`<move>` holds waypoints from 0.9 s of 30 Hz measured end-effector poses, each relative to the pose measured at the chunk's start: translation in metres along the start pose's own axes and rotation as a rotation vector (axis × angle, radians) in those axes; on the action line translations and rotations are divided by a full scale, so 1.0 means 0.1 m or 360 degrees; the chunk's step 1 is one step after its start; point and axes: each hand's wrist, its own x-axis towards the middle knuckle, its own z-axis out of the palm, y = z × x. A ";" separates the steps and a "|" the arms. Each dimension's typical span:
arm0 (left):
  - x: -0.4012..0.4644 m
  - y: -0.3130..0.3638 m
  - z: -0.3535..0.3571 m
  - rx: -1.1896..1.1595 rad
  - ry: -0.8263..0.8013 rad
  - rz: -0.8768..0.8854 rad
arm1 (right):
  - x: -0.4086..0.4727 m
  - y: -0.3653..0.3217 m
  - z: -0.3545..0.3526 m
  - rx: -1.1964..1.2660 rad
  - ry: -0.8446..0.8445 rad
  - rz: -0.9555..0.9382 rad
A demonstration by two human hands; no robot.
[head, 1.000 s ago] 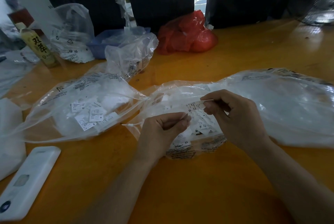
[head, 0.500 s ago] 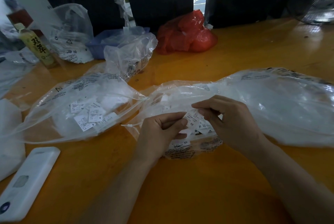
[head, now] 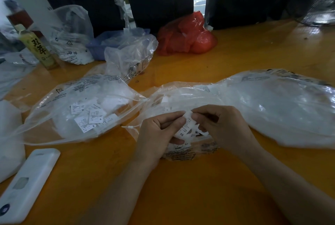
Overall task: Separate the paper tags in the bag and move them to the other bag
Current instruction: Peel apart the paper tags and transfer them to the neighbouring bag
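**Hidden, cropped and blurred**

The fine print on the paper tags (head: pixel 186 130) is too small to read, and both hands' fingers (head: pixel 174 121) cover part of them. At 9 o'clock a white bag (head: pixel 9 139) runs off the edge — so does the white device (head: pixel 27 184) at 8. At 2 o'clock, a dark blurred object (head: pixel 320 12) cannot be identified.

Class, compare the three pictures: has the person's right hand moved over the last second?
Yes. The right hand has moved left and nearer the camera, away from the red bag, meeting the left hand on the paper tags.
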 end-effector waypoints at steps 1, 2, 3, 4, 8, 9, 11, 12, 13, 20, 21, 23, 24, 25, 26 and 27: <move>0.00 0.00 0.00 0.0002 0.0006 -0.0001 | -0.01 -0.01 0.01 0.0003 -0.0025 0.0004; 0.00 0.00 0.00 -0.0001 0.0015 -0.0007 | -0.02 -0.02 0.01 0.0001 -0.0044 -0.0003; 0.00 0.01 0.00 -0.0007 0.0027 -0.0017 | -0.02 -0.03 0.01 -0.0002 -0.0054 -0.0011; 0.00 0.01 0.00 -0.0015 0.0039 -0.0022 | -0.02 -0.04 0.01 -0.0002 -0.0057 -0.0010; 0.01 0.00 0.00 -0.0039 0.0049 -0.0014 | -0.04 -0.05 0.03 0.0016 -0.0016 0.0019; 0.01 -0.01 0.00 -0.0060 0.0046 -0.0018 | -0.05 -0.06 0.04 -0.0009 -0.0009 -0.0004; 0.01 -0.01 0.00 -0.0115 0.0027 -0.0015 | -0.05 -0.07 0.06 -0.0046 0.0011 -0.0044; 0.01 -0.01 0.00 -0.0149 0.0010 -0.0001 | -0.05 -0.07 0.06 -0.0019 0.0041 -0.0037; 0.02 -0.01 0.00 -0.0168 -0.0002 0.0029 | -0.04 -0.06 0.04 0.0044 0.0076 -0.0016; 0.04 0.16 -0.27 0.0880 0.0551 0.0843 | 0.01 -0.05 -0.07 0.0248 0.0139 0.0066; 0.06 0.19 -0.40 0.1113 0.0723 0.0987 | 0.03 -0.05 -0.11 0.0211 0.0192 0.0056; 0.11 0.23 -0.69 0.1459 0.0994 0.0948 | 0.06 -0.05 -0.23 0.0023 0.0353 0.0024; 0.12 0.24 -0.83 0.1586 0.1060 0.0793 | 0.09 -0.04 -0.30 -0.0129 0.0439 0.0012; 0.13 0.22 -0.95 0.1686 0.1081 0.0613 | 0.11 -0.02 -0.38 -0.0312 0.0502 0.0020; 0.13 0.19 -1.05 0.1759 0.1089 0.0435 | 0.14 0.01 -0.47 -0.0506 0.0528 0.0065; 0.14 0.16 -1.13 0.1816 0.1107 0.0284 | 0.17 0.06 -0.57 -0.0709 0.0520 0.0144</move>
